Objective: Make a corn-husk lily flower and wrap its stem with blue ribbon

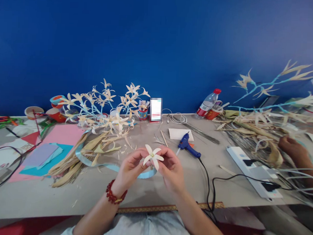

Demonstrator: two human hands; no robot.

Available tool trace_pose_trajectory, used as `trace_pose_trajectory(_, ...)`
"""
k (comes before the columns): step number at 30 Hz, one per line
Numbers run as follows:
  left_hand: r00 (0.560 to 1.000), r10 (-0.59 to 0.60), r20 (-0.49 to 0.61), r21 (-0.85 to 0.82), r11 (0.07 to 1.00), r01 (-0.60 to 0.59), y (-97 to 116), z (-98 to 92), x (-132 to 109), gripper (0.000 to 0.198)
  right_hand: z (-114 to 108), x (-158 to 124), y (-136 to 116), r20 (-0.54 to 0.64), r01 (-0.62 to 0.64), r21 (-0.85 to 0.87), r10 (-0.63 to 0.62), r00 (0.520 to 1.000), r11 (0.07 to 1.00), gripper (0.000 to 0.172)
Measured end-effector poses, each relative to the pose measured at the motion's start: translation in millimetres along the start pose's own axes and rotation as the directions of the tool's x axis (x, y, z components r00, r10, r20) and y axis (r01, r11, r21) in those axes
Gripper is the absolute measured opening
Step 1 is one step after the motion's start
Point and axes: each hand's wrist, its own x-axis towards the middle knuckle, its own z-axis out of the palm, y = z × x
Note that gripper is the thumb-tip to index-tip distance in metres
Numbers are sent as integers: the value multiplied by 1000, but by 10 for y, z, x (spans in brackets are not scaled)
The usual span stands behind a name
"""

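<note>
A pale cream flower (153, 156) with pointed petals, apparently made of dried husk, faces up between my two hands above the table. My left hand (133, 166) pinches it from the left, and my right hand (172, 167) closes on it from the right; its underside is hidden by the fingers. A light blue ribbon (147, 174) lies behind and below my hands and runs left to a bundle of dried husks (70, 166). Right of my right hand, a blue glue gun (187, 146) rests by a white card (173, 133).
Husk-flower branches (108, 109) stand at the back left, near coloured paper sheets (39, 156). A phone (156, 109) and a tilted bottle (207, 105) are by the wall. A power strip (252, 174) with cables lies right, near another person's hand (292, 149).
</note>
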Motion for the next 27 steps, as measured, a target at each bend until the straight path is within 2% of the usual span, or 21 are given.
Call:
trace_pose_trajectory(9, 997, 6, -81, -200, 979, -22, 51, 108, 24, 10, 0, 6, 45, -28, 0, 71, 2, 1000, 997, 21)
trace_pose_trajectory(15, 995, -38, -91, -294, 956, 9, 41, 129, 22, 6, 15, -8, 18, -35, 35, 6, -35, 999, 999, 15)
trace_pose_trajectory(21, 985, -33, -168, -283, 959, -16, 50, 152, 12, 11, 11, -3, 3, -62, 15, -20, -16, 998, 1000, 15)
trace_pose_trajectory(27, 985, -41, -169, -281, 960, -8, 88, 155, 8, 12, 30, 8, -20, -102, -22, -2, 22, 995, 1000, 19)
